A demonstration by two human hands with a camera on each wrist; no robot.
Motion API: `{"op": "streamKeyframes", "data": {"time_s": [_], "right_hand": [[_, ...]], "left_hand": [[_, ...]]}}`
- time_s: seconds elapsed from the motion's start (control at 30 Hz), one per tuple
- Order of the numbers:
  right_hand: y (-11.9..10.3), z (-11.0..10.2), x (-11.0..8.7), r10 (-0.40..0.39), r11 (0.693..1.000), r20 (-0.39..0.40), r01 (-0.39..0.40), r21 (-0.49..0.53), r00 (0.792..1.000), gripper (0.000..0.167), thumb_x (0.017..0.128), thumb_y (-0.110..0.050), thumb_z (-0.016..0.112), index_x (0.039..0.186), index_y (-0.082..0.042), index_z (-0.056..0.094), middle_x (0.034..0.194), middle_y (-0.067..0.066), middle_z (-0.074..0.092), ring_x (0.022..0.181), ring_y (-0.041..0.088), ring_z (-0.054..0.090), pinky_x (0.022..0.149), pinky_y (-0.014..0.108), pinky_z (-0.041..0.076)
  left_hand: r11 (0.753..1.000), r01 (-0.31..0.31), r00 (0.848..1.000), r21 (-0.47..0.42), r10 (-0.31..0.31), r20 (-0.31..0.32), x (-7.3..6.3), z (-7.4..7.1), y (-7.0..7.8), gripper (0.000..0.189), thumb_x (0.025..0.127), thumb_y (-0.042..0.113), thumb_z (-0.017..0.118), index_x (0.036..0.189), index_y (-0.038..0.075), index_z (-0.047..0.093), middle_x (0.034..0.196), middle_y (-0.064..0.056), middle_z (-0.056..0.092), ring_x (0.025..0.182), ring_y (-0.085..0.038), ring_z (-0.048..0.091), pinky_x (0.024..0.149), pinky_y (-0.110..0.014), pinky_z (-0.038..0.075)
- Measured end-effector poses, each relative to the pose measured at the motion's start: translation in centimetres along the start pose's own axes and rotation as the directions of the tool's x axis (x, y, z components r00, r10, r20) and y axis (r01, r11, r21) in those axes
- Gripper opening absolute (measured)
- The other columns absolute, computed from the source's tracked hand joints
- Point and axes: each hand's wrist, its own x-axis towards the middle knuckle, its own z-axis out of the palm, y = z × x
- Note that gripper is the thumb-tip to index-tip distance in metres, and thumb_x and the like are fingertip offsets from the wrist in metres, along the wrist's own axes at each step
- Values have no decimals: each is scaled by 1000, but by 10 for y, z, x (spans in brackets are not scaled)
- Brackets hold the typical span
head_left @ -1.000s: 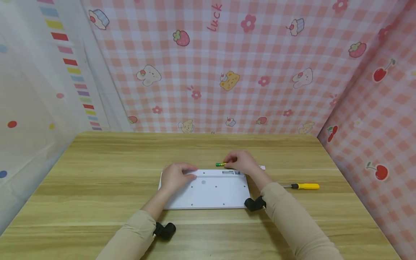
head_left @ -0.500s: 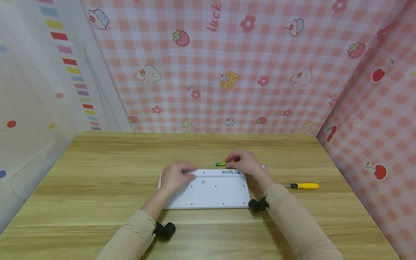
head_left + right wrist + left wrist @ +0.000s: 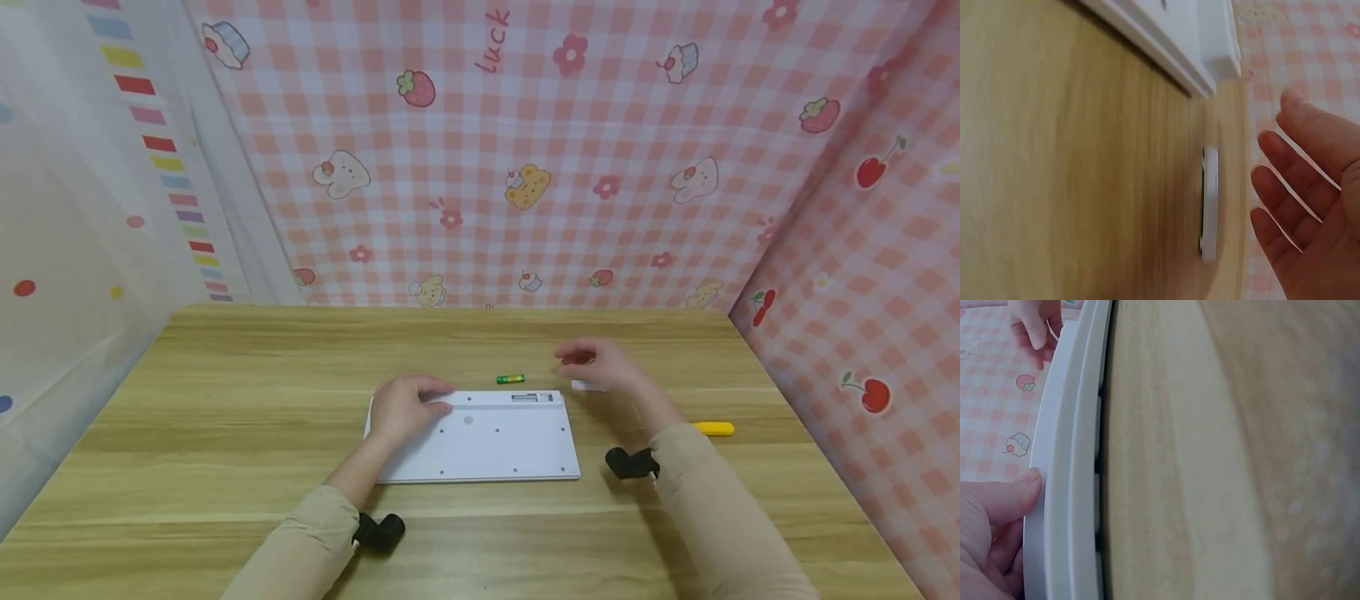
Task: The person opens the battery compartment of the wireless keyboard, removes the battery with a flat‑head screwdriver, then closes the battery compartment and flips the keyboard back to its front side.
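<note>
A white keyboard lies face down on the table, a battery slot uncovered near its back right corner. My left hand grips its back left edge; in the left wrist view the thumb presses on that edge, with fingers curled behind. Just beyond the keyboard lies a green battery, touched by neither hand. To the right, my right hand hovers with fingers spread and nothing between them. Close below it is a small white battery cover, which stands out as a narrow strip in the right wrist view.
A screwdriver with a yellow handle lies right of the keyboard, partly hidden by the right forearm. Behind the wooden table hangs a pink checked cloth. Each wrist carries a black camera.
My right hand has let go of the green battery, leaving it behind the keyboard, and has moved right to above the white cover. The left hand and the keyboard have stayed put.
</note>
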Motion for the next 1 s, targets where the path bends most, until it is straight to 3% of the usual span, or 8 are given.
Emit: {"op": "streamKeyframes", "data": {"time_s": [0.27, 0.53, 0.73, 1.0], "right_hand": [[21, -19, -16, -17, 1000, 36, 17, 0, 999, 32, 90, -9, 73, 118, 5, 67, 111, 19, 69, 95, 25, 60, 82, 33, 49], [42, -21, -25, -35, 999, 43, 35, 15, 998, 29, 88, -9, 75, 114, 3, 70, 114, 17, 69, 109, 33, 62, 97, 41, 48], [45, -20, -27, -19, 1000, 36, 19, 7, 999, 27, 89, -9, 74, 114, 2, 71, 115, 17, 69, 110, 33, 60, 98, 47, 46], [47, -18, -27, -24, 1000, 21, 24, -8, 999, 25, 89, -6, 73, 111, 4, 71, 113, 18, 69, 108, 32, 60, 94, 44, 49]], "left_hand": [[1000, -3, 1000, 12, 3, -2, 1, 1, -1, 22, 79, 19, 83, 101, 19, 79, 110, -1, 74, 110, -25, 65, 108, -50, 34], [1000, -4, 1000, 20, 4, -3, 1, 1, -1, 22, 79, 19, 83, 101, 19, 79, 110, -1, 74, 110, -25, 65, 107, -49, 36], [1000, -4, 1000, 22, 4, 0, 0, 0, -1, 22, 80, 20, 83, 101, 19, 79, 109, -1, 74, 110, -25, 65, 106, -50, 36], [1000, -1, 1000, 25, 1, 7, 0, -1, 1, 22, 80, 20, 82, 102, 18, 79, 110, -1, 74, 110, -25, 65, 107, -50, 35]]}}
